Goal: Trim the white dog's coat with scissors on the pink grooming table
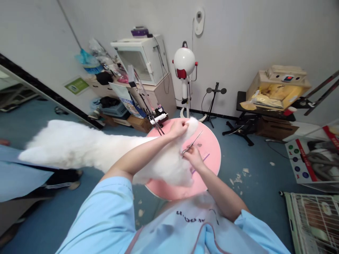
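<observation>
A fluffy white dog (166,165) stands on a round pink table (212,141), its body stretching off to the left past the table's edge. My left hand (179,128) is closed on the dog's white tail (191,126), near its tip. In my right hand (194,157) is a pair of scissors (191,145), with the blades pointing up and right beside the rear of the dog. Whether the blades are fully together is too small to tell. A purple-edged comb (204,157) lies on the table just past my right hand, partly hidden by it.
A grooming arm (148,102) rises at the table's back left. Behind stand a white dryer (184,63) and a small tripod (213,102). A wire cage (315,218) is at lower right. Another person's blue garment (21,173) shows at left. Fur clumps (238,178) dot the floor.
</observation>
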Motion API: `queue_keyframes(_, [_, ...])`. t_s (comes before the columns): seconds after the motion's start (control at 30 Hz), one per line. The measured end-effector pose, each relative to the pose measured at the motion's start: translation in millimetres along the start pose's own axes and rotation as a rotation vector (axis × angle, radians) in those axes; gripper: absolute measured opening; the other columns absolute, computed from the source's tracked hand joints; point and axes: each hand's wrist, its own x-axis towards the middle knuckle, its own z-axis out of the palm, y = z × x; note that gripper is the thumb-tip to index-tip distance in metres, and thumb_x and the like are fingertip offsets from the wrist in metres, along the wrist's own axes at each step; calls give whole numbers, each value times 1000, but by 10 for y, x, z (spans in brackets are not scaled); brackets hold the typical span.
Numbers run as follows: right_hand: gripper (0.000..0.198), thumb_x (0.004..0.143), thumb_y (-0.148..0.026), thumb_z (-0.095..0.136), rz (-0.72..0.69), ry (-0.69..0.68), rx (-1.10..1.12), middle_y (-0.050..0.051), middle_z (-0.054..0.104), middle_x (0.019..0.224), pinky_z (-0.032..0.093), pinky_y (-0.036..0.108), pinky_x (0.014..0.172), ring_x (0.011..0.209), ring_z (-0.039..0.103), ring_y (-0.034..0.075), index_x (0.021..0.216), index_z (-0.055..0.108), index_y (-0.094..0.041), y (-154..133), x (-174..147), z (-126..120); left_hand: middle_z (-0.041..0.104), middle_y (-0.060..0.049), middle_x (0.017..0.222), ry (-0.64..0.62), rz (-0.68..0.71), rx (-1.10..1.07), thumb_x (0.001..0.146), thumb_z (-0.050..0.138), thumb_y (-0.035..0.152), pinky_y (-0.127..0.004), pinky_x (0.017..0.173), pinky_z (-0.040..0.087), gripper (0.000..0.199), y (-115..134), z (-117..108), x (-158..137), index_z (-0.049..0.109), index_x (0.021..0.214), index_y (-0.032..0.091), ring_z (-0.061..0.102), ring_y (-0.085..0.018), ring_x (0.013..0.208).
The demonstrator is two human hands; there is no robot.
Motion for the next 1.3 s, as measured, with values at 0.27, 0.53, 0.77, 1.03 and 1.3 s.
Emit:
queue_keyframes(0.27, [45, 50, -30, 81, 231, -137, 294, -6, 62, 71, 48, 27, 68, 66, 62, 12, 82, 49, -23, -167, -194, 552, 42, 2, 57, -100, -24, 17, 81, 53, 20, -26, 57, 22, 28, 105, -134, 122, 42, 55, 16, 32, -8, 56])
queue_keyframes(0.53, [43, 54, -35, 78, 234, -103, 343, -5, 63, 72, 47, 27, 68, 70, 64, 14, 84, 50, -24, -189, -142, 585, 39, 3, 56, -120, -7, 5, 79, 54, 19, -26, 57, 21, 29, 88, -103, 158, 40, 55, 16, 31, -8, 55])
queue_keyframes(0.77, [31, 68, -43, 70, -6, -39, -114, -2, 61, 76, 47, 29, 70, 74, 63, 17, 85, 53, -23, -19, -111, 185, 41, 2, 55, -123, 2, 11, 80, 53, 21, -27, 59, 22, 30, 84, -90, 183, 38, 55, 17, 33, -9, 56])
queue_keyframes(1.03, [31, 81, -30, 63, -339, 231, -1179, 12, 66, 104, 46, 35, 79, 95, 62, 27, 109, 54, -18, 284, 166, -211, 43, 2, 56, -96, -42, -67, 76, 56, 17, -26, 57, 24, 25, 11, -63, 294, 43, 54, 16, 34, -9, 55])
queue_keyframes(1.3, [24, 88, -26, 56, -363, 269, -1223, 11, 65, 102, 45, 34, 77, 90, 63, 25, 111, 52, -20, 214, 314, -356, 40, 3, 56, -111, -92, -175, 68, 54, 15, -25, 54, 23, 17, -9, -41, 300, 44, 55, 16, 33, -8, 53])
